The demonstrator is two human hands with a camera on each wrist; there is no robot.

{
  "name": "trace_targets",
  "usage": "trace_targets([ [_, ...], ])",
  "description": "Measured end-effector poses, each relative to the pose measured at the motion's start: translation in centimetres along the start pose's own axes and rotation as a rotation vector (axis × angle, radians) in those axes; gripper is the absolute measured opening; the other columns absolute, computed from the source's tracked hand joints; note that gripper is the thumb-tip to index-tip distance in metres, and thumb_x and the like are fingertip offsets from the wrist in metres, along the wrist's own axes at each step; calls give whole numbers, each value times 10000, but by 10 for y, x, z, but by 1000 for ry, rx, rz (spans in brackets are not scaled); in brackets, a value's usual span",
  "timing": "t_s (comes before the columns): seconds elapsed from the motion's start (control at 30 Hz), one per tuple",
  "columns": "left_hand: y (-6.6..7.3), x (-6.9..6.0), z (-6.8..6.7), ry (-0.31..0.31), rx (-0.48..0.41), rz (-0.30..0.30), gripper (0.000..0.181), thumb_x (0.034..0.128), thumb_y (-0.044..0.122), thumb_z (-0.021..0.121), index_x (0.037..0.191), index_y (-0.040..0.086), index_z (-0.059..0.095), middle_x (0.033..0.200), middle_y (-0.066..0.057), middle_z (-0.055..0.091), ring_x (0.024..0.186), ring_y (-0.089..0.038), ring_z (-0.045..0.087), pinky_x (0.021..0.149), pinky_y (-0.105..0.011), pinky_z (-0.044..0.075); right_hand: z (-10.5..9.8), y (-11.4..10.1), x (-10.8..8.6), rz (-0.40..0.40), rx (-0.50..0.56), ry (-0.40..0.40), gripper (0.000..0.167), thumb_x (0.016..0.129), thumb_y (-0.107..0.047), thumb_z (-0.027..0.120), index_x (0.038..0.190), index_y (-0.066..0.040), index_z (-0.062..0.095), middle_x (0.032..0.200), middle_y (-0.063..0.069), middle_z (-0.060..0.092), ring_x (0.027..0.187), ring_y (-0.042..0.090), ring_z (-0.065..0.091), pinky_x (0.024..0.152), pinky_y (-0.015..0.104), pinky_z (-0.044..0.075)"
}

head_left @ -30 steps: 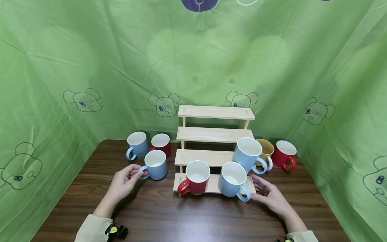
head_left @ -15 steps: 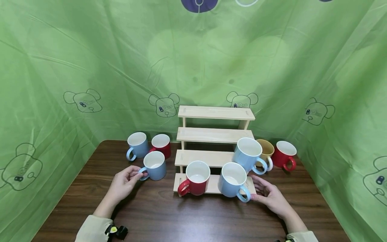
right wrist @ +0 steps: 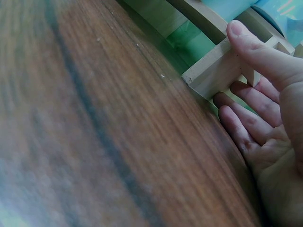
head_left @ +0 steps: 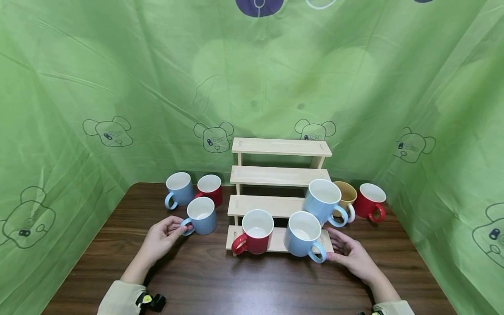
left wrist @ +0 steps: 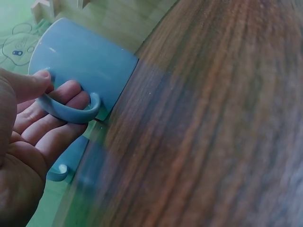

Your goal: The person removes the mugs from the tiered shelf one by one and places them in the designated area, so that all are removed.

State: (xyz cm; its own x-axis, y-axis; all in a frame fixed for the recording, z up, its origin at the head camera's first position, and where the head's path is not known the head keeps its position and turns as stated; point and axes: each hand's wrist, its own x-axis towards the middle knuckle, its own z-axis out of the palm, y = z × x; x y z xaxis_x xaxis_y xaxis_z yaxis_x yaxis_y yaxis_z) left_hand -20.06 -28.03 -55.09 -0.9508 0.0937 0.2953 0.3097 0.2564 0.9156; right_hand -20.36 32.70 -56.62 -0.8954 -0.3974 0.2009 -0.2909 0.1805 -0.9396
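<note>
A light-blue mug (head_left: 202, 217) stands upright on the dark wood table, left of the stepped wooden shelf (head_left: 280, 175). My left hand (head_left: 162, 236) holds this mug by its handle (left wrist: 71, 113), fingers through the loop and thumb near the top in the left wrist view. At the shelf's lowest step, my right hand (head_left: 352, 254) grips the right end, its thumb at the front edge and fingers round the side. That step carries a red mug (head_left: 257, 232) and a light-blue mug (head_left: 302, 234). Another light-blue mug (head_left: 322, 201) sits on the step above, at its right end.
Behind the held mug stand a blue mug (head_left: 180, 189) and a red mug (head_left: 210, 189). To the shelf's right are a yellow mug (head_left: 345, 194) and a red mug (head_left: 368, 202). A green curtain (head_left: 157, 87) hangs along the table's back and sides.
The mug in my left hand has shifted slightly to the left, toward the hand. My right hand stays at the shelf's end.
</note>
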Motion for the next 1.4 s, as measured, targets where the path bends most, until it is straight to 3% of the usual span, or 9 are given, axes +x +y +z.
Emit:
trace_targets([
  [0.23,-1,-1,-2,-12,-5,4,90,1031,-52,713,1103,-103,695,1050,-290,788,951,-148,811,800,-267,668,1,0,-1,4,-1,5,702,967,98,759,1566,178,401,1444,115,679,1236,57,688,988,201,584],
  [0.43,4,0,-4,1,44,-10,101,1008,-31,755,1095,-75,727,1039,-257,797,916,-133,804,772,-258,667,2,-1,-1,10,-14,6,698,967,92,763,1569,161,417,1455,287,632,1236,58,687,990,199,582],
  [0.63,14,2,-5,39,99,-37,261,947,-9,839,1176,-60,725,1060,-231,786,903,-66,765,789,-184,639,1,0,0,13,-6,2,694,971,87,761,1574,149,422,1480,179,643,1248,60,681,1004,193,570],
  [0.77,21,4,-6,90,136,-18,306,944,-2,848,1215,-55,716,1102,-233,792,945,-93,778,811,-170,631,1,0,0,10,2,-1,694,973,91,756,1573,157,414,1477,112,655,1252,60,680,1007,195,571],
  [0.93,30,6,-4,195,217,81,362,931,-39,845,1267,-20,712,1184,-199,786,1027,-179,783,863,-149,611,1,0,0,9,5,0,699,972,92,756,1571,171,403,1469,22,661,1252,52,678,1006,192,570],
  [1.1,42,7,5,270,222,221,462,887,-110,847,1309,5,696,1201,-190,764,999,-144,755,886,-149,598,0,-1,0,12,17,-3,702,971,91,758,1572,168,404,1458,-84,654,1253,51,677,1004,195,574],
  [1.23,54,8,18,267,221,337,453,874,-132,832,1286,-27,676,1148,-164,776,936,-190,754,884,-176,601,0,-1,0,12,21,-4,696,971,95,755,1570,166,408,1452,-72,660,1249,54,680,1000,198,577],
  [1.4,64,5,42,186,230,422,458,867,-111,828,1287,-15,671,1157,-133,779,937,-274,766,906,-204,605,0,0,0,8,21,-5,694,971,98,753,1568,171,405,1456,-31,664,1249,57,682,1000,199,578],
])
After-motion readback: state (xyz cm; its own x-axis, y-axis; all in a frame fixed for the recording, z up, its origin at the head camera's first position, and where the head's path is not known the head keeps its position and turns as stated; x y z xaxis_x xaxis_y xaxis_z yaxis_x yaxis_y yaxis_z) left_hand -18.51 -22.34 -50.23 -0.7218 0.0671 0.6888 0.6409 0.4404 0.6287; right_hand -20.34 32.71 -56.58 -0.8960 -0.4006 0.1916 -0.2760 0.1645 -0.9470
